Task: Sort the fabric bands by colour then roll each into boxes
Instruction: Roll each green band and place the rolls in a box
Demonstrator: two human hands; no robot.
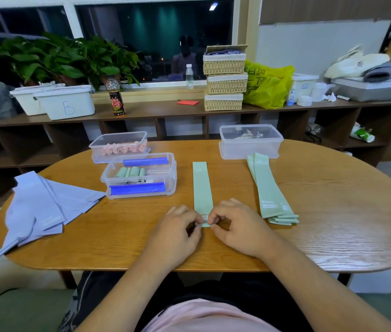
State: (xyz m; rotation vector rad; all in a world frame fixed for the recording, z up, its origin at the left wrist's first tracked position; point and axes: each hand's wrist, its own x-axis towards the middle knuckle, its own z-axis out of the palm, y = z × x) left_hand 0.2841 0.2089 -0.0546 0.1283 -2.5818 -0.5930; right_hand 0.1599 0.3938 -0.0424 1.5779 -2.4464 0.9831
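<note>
Both hands pinch the green band's near end on the tabletop (333,212).
Left hand (180,230) and right hand (236,225) grip the "30"-marked green band (201,185); behind, a white bin (67,103) reads "B".

left hand (177,230): fingertips pinched, palm down | right hand (236,226): fingertips pinched, palm down

Bare bench (333,200) right of green band stack (271,192): open passage. Lane between clip-lid box (141,176) and single green band (201,185): open. Left side blocked by lilac bands (41,207). Far edge barred by pink-roll box (120,146) and clear box (249,140).
</note>
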